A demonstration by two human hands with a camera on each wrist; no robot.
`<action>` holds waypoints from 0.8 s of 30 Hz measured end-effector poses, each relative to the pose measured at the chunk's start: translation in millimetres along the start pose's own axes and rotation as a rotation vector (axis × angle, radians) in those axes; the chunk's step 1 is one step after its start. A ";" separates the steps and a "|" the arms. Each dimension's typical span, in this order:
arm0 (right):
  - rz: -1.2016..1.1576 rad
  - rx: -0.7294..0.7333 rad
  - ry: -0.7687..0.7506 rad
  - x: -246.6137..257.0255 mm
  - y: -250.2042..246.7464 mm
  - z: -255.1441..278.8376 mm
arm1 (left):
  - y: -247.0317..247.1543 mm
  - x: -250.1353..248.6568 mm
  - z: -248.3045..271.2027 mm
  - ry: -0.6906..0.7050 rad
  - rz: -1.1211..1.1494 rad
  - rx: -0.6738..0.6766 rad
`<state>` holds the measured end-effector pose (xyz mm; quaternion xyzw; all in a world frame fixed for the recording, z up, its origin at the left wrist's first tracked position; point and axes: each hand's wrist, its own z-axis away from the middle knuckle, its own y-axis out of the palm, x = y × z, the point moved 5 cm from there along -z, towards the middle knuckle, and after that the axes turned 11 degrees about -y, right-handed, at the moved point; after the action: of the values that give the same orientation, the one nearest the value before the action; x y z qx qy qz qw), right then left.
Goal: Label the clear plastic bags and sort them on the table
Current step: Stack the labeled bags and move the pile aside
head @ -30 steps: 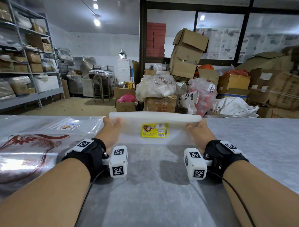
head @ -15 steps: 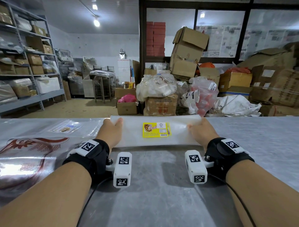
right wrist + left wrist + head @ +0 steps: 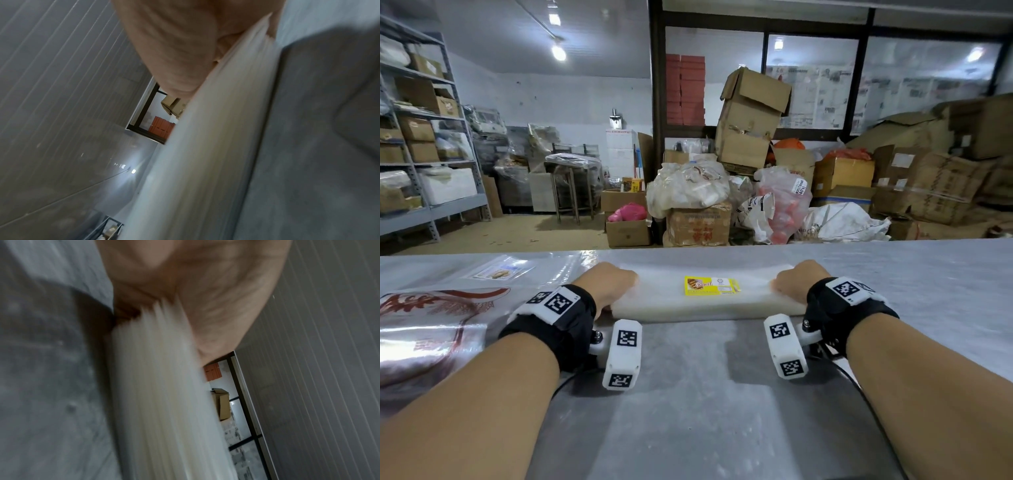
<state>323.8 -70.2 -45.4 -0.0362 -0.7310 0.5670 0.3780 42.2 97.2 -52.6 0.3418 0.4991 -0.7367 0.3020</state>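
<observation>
Stack of clear plastic bags [image 3: 705, 301] lies flat on the grey surface [image 3: 722, 411], held between the two hands — left hand [image 3: 608, 287] gripping one short end, right hand [image 3: 798, 281] the other. Both look curled round the edge of the stack; the wrist views show many thin layers fanned under each palm, though blur hides the fingers themselves. A yellow label [image 3: 711, 286] sits on top, midway between the hands.

Beyond the left hand, off to its outer side: large printed bags [image 3: 431, 329] with a red emblem, and a small pale label [image 3: 498, 272].

Step in hand, as judged — squaring or shifting the labelled stack. To do it well: keep both ends level, grip evenly so slick layers do not slide, tap edges flush, set it down apart from the printed bags.
</observation>
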 end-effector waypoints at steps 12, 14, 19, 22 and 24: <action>0.180 -0.074 0.219 -103.5 -76.1 23.7 | 91.1 -50.5 19.8 -0.016 -0.106 0.179; 0.201 -0.082 0.238 -115.5 -84.5 16.9 | 108.6 -62.6 18.4 -0.012 -0.123 0.196; 0.219 -0.090 0.264 -141.9 -100.0 -20.6 | 148.1 -95.0 -3.6 -0.012 -0.159 0.196; 0.243 -0.095 0.254 -157.6 -106.2 -55.8 | 167.4 -114.6 -21.5 -0.017 -0.152 0.181; 0.234 -0.104 0.258 -166.5 -109.8 -78.5 | 179.4 -127.4 -34.7 -0.025 -0.135 0.173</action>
<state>530.1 -126.4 -31.0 -0.2133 -0.6955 0.5591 0.3977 264.7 85.8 -54.2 0.3228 0.4518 -0.8000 0.2273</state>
